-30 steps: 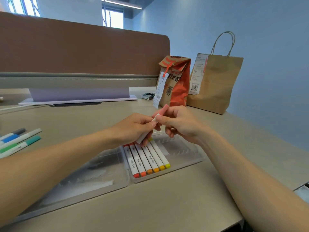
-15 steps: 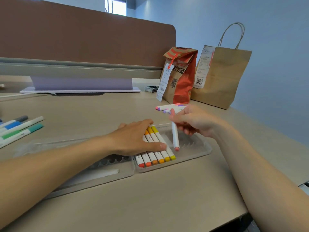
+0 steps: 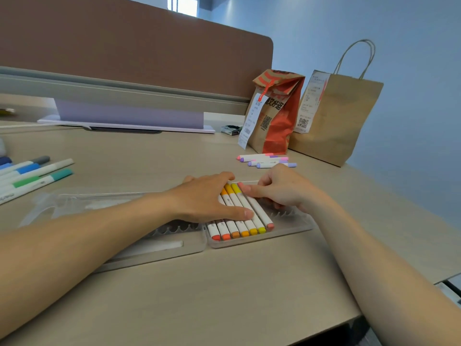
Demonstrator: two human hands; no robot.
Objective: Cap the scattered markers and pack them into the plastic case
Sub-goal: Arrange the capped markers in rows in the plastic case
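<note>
A clear plastic case [image 3: 294,227] lies open on the desk, its lid [image 3: 139,250] spread to the left. Several white markers [image 3: 237,227] with red, orange and yellow caps lie side by side in the right half. My left hand [image 3: 207,198] rests flat across them, thumb pressing their barrels. A pink-capped marker [image 3: 260,212] lies at the right end of the row, and my right hand [image 3: 279,189] presses its far end down with the fingertips. Several pink and purple markers [image 3: 267,161] lie behind the case. Blue, green and grey markers [image 3: 32,174] lie at the far left.
A red-and-brown paper bag [image 3: 277,113] and a brown handled bag [image 3: 336,116] stand at the back right. A desk divider [image 3: 124,51] and a lilac stand [image 3: 129,114] run along the back. The desk's front edge [image 3: 349,318] is near my right forearm.
My right hand brought the pink-capped marker down from the air into the case beside the yellow one. My left hand stayed flat on the row. The camera tilted downward.
</note>
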